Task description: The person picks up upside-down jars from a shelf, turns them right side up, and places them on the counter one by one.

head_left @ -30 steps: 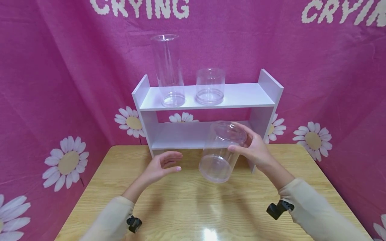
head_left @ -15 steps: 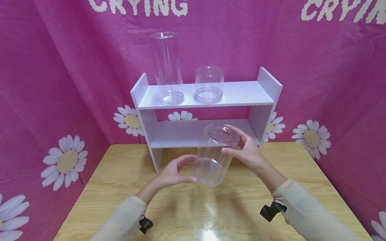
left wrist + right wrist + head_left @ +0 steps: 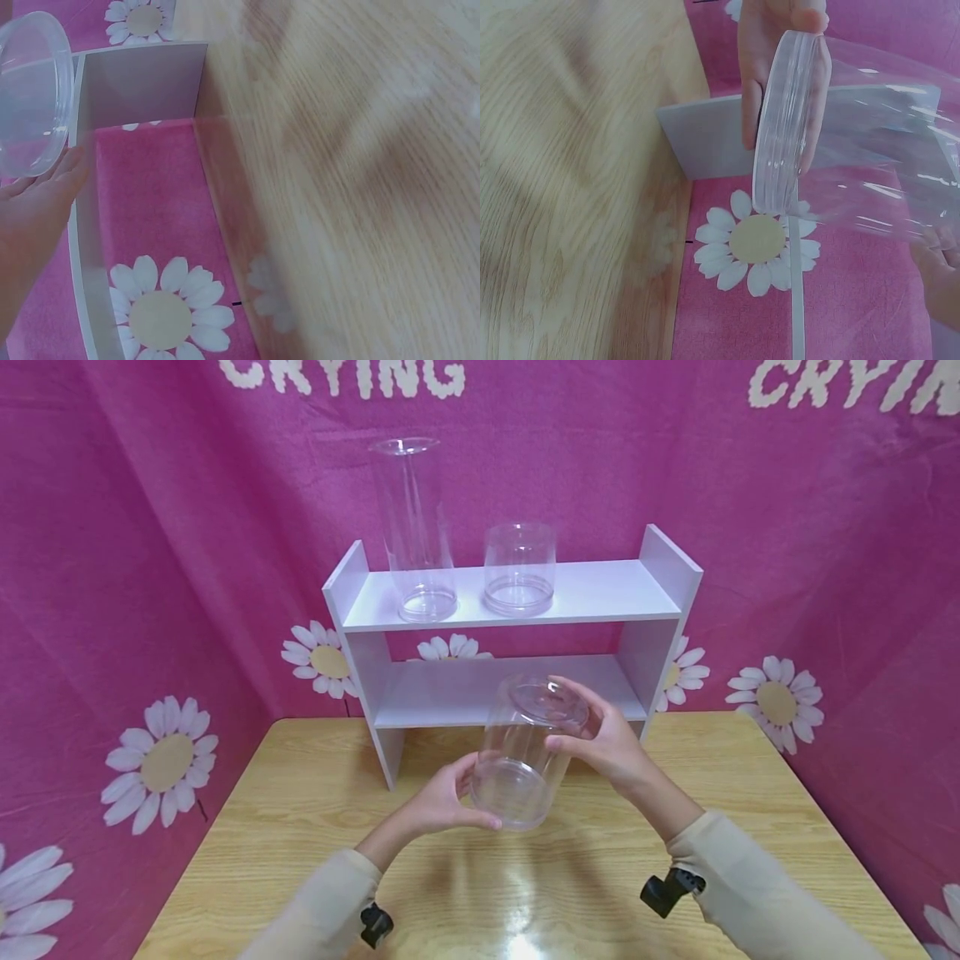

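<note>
Both hands hold a clear cylindrical container (image 3: 519,752) that is tilted over the table in front of the shelf. My right hand (image 3: 611,743) grips its upper end, thumb on the near side and fingers behind. Around the lower end, my left hand (image 3: 442,802) curls its thumb and fingers. In the right wrist view, the thick ringed end of the container (image 3: 784,124) lies against the left hand (image 3: 751,52), and the right hand (image 3: 941,281) shows at the lower right. The left wrist view catches one round end of the container (image 3: 34,94) above a hand (image 3: 37,217).
A white two-tier shelf (image 3: 600,597) stands at the back of the wooden table (image 3: 300,827). On its upper board stand a tall clear cylinder (image 3: 416,527) and a short clear cylinder (image 3: 521,568). Pink cloth (image 3: 225,527) with white flowers hangs behind and at both sides.
My left hand has moved right and taken hold of the container's lower end. My right hand has brought the container slightly left and down.
</note>
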Demonstrator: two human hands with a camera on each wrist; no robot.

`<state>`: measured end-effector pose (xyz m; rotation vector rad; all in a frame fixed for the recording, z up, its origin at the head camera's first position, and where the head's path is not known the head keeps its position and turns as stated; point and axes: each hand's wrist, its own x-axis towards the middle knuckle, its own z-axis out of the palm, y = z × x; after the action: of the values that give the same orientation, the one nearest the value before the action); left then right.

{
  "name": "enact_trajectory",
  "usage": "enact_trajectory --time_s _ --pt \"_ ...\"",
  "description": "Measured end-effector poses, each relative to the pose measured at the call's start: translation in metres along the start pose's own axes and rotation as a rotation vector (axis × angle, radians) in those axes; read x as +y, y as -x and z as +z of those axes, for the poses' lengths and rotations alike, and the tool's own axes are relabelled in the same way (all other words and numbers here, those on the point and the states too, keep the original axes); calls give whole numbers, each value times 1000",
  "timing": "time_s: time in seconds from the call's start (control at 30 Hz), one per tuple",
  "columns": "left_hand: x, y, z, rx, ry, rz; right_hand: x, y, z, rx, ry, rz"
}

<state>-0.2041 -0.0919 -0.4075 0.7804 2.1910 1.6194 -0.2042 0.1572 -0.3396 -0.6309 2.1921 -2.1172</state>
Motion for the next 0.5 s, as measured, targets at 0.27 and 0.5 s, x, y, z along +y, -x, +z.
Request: enact_trajectory --time_s 0.27,0.5 --pt "-5 1 1 102 -6 46 2 2 -5 -49 -33 -32" --pt "-4 5 -3 161 -22 53 2 5 -13 -77 -30 -1"
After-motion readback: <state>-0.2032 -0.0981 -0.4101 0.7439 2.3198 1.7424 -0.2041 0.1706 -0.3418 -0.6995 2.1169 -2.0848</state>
